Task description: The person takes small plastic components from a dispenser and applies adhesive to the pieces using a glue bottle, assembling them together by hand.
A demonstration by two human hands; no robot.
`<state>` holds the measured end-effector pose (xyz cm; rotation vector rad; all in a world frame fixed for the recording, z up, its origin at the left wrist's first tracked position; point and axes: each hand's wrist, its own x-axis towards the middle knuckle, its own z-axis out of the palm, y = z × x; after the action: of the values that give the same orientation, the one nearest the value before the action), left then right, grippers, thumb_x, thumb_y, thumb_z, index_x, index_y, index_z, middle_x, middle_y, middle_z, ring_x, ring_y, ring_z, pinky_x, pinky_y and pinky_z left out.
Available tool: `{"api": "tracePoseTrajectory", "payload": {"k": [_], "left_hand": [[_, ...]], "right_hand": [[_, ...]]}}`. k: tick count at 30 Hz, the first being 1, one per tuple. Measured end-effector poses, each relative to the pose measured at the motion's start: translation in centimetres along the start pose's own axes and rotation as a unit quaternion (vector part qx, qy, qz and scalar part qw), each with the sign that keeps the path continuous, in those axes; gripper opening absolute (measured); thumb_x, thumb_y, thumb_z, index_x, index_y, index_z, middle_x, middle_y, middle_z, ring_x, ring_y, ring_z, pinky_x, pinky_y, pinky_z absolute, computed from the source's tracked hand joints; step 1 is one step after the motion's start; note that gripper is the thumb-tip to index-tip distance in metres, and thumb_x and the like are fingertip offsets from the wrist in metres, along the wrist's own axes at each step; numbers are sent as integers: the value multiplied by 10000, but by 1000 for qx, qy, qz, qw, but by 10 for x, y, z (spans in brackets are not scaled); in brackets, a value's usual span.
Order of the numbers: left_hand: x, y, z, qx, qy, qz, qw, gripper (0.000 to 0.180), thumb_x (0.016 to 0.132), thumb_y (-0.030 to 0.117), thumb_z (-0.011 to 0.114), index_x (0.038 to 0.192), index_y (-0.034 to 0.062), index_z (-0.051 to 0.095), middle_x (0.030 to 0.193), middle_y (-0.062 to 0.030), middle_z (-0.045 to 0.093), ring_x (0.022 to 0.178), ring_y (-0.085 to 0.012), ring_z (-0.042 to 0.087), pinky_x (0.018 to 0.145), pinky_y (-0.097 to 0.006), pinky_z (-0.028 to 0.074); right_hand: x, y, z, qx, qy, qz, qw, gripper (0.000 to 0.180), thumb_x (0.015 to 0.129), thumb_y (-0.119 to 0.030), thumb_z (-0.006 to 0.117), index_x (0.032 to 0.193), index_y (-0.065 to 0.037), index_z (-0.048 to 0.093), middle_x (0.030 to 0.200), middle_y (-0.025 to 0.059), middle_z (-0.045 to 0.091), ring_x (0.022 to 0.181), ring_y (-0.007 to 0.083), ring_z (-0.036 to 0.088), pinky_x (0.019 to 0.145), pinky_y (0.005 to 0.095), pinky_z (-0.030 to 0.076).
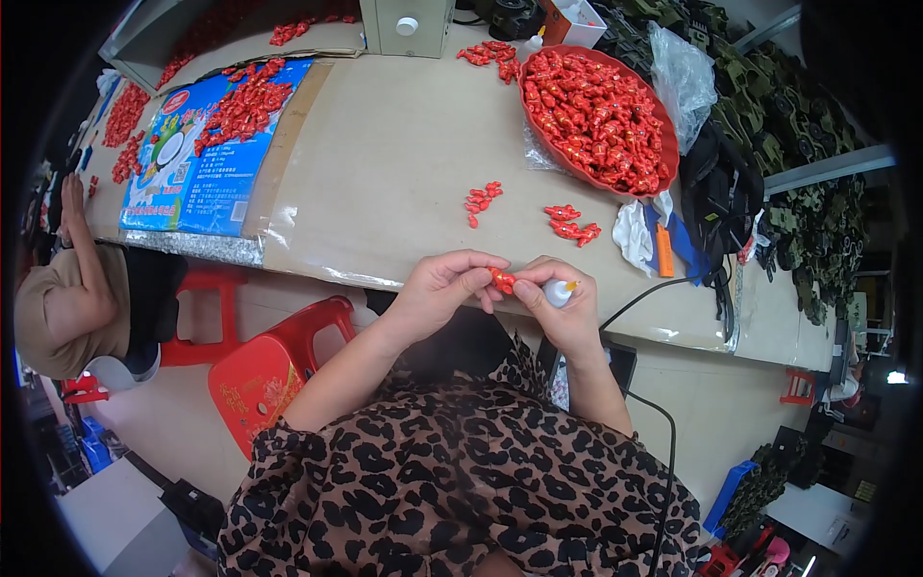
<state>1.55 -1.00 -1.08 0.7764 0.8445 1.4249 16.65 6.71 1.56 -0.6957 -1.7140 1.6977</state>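
The left grip [437, 291] is closed to a fingertip pinch on a small glossy red figure [502, 281], which sits between the two hands just off the table's near edge. The right grip [574, 322] meets the figure's right end with thumb and fingertip, and its curled fingers also retain a small white bottle with an orange-yellow tip [558, 293], presumably to keep it ready without being set down. Figure details are hidden by the fingers. Just beyond the grip, on the tan-covered table [385, 173], lie a short cluster of red figures [479, 193] and, to its right, another loose group [575, 232], apparently within easy reach. Farther out, ahead and right, a scalloped red bowl [571, 169] stands heaped with similar pieces, its wall likely containing them.
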Motion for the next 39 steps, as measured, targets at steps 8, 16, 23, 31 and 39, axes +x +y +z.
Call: {"api": "tracePoseTrajectory", "payload": {"k": [8,16,23,31,39], "left_hand": [[-1,2,2,78,15,-33,996,251,874,123,406,1065,-9,502,765,-41,528,618,-73,491,536,-168,410],[0,7,4,66,10,-24,997,260,850,87,449,1091,1,493,752,-12,514,635,-51,460,527,-162,386],[-1,9,4,71,14,-54,996,253,840,68,457,1081,7,503,754,1,514,647,-45,459,542,-160,384],[1,10,2,63,8,-50,997,250,834,95,482,1072,24,512,893,9,543,715,-18,464,633,-163,399],[2,6,-1,67,0,-54,996,239,833,79,473,1061,26,521,892,11,526,732,-27,459,642,-166,389]], "right_hand": [[3,2,-3,-45,19,9,999,47,731,-23,600,763,7,584,728,51,568,677,89,521,602,199,397],[6,3,-3,-90,-6,-44,995,53,713,-6,604,760,7,585,726,66,564,660,113,517,601,218,399],[9,5,-6,-167,-30,-109,980,52,686,3,615,725,10,581,679,75,560,638,140,521,582,234,407],[10,10,-5,-131,-35,-102,985,58,686,-8,619,711,13,571,681,77,555,633,140,516,575,229,398],[12,12,-5,-96,-41,-86,991,59,694,-13,614,707,16,563,691,79,551,635,136,512,574,230,395]]}}
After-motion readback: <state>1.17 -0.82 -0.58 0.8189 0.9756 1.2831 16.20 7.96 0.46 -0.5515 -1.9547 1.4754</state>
